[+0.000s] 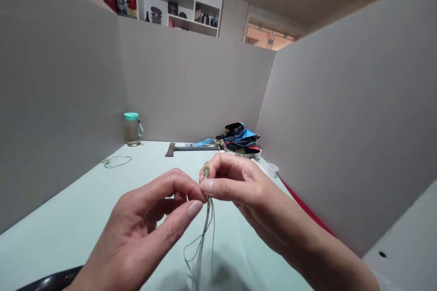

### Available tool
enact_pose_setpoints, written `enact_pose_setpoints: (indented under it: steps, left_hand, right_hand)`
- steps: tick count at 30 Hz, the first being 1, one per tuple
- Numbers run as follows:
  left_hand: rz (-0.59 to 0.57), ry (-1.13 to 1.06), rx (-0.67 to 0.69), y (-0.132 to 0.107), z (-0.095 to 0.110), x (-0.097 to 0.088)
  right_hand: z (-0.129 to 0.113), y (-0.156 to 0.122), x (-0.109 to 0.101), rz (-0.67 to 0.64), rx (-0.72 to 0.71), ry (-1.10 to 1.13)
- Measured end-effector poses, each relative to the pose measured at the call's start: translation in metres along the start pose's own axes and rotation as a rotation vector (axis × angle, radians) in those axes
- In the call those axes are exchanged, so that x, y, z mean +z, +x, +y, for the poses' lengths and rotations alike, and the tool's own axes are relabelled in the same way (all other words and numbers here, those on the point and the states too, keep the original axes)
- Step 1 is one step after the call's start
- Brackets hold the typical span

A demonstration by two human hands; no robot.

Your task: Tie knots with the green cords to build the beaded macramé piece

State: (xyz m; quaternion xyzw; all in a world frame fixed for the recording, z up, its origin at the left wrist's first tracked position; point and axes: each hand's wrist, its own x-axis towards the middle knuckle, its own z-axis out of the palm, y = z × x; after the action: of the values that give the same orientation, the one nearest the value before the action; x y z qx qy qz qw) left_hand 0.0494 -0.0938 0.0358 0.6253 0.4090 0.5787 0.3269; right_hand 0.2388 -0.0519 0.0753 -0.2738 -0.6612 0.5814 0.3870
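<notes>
A small green knotted cord piece (205,172) with a looped top shows between the thumb and forefinger of my right hand (251,186), which is closed on it. Several thin loose cords (204,232) hang from its lower end over the table. Just below and to the left, my left hand (146,223) pinches at the cords with thumb and forefinger. Its fingertips nearly meet those of my right hand. The exact strand between the left fingertips is too small to make out.
On the pale table (160,173) lie a coil of cord (116,162) at left and an axe (191,148) at the back. A bottle with a turquoise lid (132,129) stands back left. Blue and black bags (241,138) and a plastic cup (271,170) are at right. Grey partitions (191,82) enclose the table.
</notes>
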Motion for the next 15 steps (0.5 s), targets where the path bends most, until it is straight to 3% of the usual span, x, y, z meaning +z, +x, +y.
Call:
enact_pose_setpoints:
  steps: [4,10,15]
  left_hand:
    - [-0.009,0.039,-0.027,0.005,-0.011,0.000]
    - [-0.050,0.102,0.109,0.025,-0.034,-0.005]
    - [-0.168,-0.020,-0.044,0.041,-0.044,-0.007]
  right_hand:
    - [0.011,0.002,-0.004,0.021,-0.003,0.047]
    - [0.026,0.010,-0.010,0.016,-0.011,0.178]
    - [0.030,0.021,-0.018,0.012,-0.072,0.206]
